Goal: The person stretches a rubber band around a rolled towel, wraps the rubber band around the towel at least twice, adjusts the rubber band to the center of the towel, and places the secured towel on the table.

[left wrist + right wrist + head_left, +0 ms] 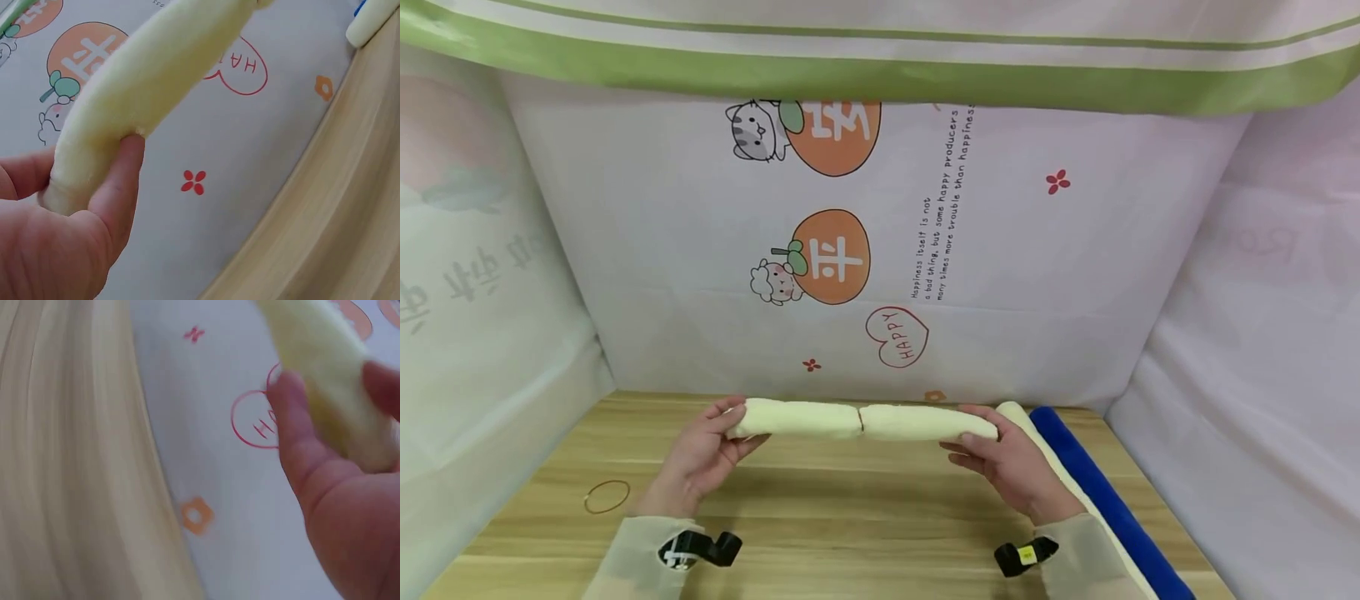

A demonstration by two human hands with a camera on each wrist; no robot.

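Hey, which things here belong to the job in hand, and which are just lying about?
In the job:
pale yellow roll, held near its ends
thin brown band around its middle
left hand and right hand, gripping the roll

Lying about, though possibly related:
loose band, to the left
cream roll and blue roll, to the right

Tbl (850, 542): band (587, 500), ylw roll (1063, 472), blu roll (1103, 492)

Head view looks forward-down from above; close wrist views share the red heart (897, 337).
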